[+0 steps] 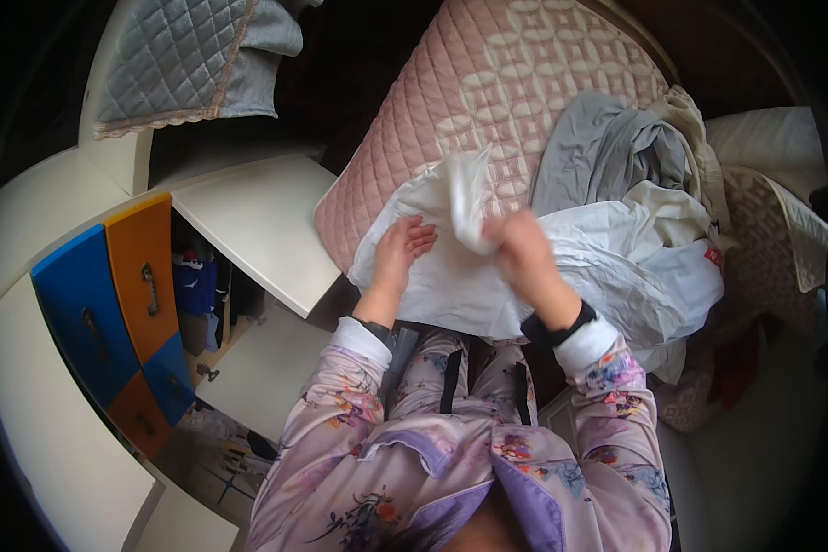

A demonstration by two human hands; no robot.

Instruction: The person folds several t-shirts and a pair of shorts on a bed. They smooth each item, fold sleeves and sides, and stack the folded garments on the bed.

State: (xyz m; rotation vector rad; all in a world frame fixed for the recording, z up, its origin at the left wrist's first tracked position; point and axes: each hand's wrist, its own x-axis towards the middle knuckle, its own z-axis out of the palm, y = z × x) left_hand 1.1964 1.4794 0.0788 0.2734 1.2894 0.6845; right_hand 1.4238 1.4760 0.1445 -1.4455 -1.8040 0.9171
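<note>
A white cloth garment [451, 285] lies spread on the near edge of a bed with a pink quilted cover [405, 138]. My right hand [523, 248] is closed on a raised part of this white cloth, lifted off the bed; the hand is somewhat blurred. To its left, my left hand [400, 253] rests over the cloth's left side with the fingers stretched out and apart, holding nothing. Right of the garment, more white clothes [626, 267] lie in a loose heap. A grey garment [598, 156] is bunched behind them.
Open white cabinet doors [258, 230] stand at the left, beside blue and orange drawer fronts [138, 285]. Clothes [193, 285] show inside the cabinet. A grey quilted cover [184, 64] hangs at the upper left. A pillow [768, 147] lies at the far right.
</note>
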